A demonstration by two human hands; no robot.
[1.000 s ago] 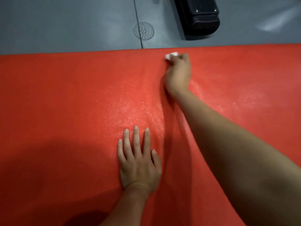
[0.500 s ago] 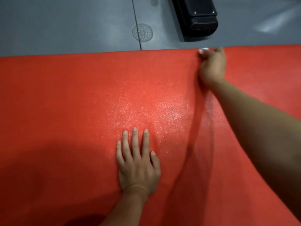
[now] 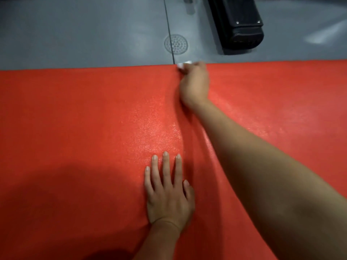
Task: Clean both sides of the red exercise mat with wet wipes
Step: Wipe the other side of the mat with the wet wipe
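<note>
The red exercise mat (image 3: pixel 75 128) lies flat and fills most of the view, with a damp sheen near its middle. My right hand (image 3: pixel 195 85) reaches to the mat's far edge and grips a white wet wipe (image 3: pixel 184 64); only a small part of the wipe shows past the fingers. My left hand (image 3: pixel 169 192) lies flat on the mat near me, fingers straight and together, pressing down.
Grey floor (image 3: pixel 84 34) runs beyond the mat's far edge, with a round drain cover (image 3: pixel 176 44) and a dark seam line. A black machine base (image 3: pixel 238 23) stands on the floor at the back right, close to the mat's edge.
My right hand with the wipe swept right along the far edge, then back left to about the middle. My left hand stayed pressed flat in the same spot.
</note>
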